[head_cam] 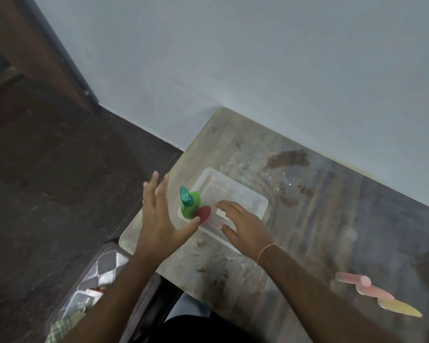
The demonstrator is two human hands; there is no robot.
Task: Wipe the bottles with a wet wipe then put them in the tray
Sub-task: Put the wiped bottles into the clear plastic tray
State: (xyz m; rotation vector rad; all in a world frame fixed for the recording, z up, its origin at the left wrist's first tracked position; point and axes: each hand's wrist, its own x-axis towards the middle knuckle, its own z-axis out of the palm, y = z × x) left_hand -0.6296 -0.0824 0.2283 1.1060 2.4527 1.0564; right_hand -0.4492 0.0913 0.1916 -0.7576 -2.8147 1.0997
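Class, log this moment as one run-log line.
left hand: open | right hand: open over tray | green bottle, red bottle: in tray | three bottles: on table

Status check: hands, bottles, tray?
Left hand and right hand open, empty. Green bottle, red-capped bottle upright in tray. Nothing blocking.

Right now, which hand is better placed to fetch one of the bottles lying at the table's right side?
Probably the right hand. It hovers open over the clear tray, on the same side as the pink bottles and the yellow bottle. The left hand is beyond the green bottle.
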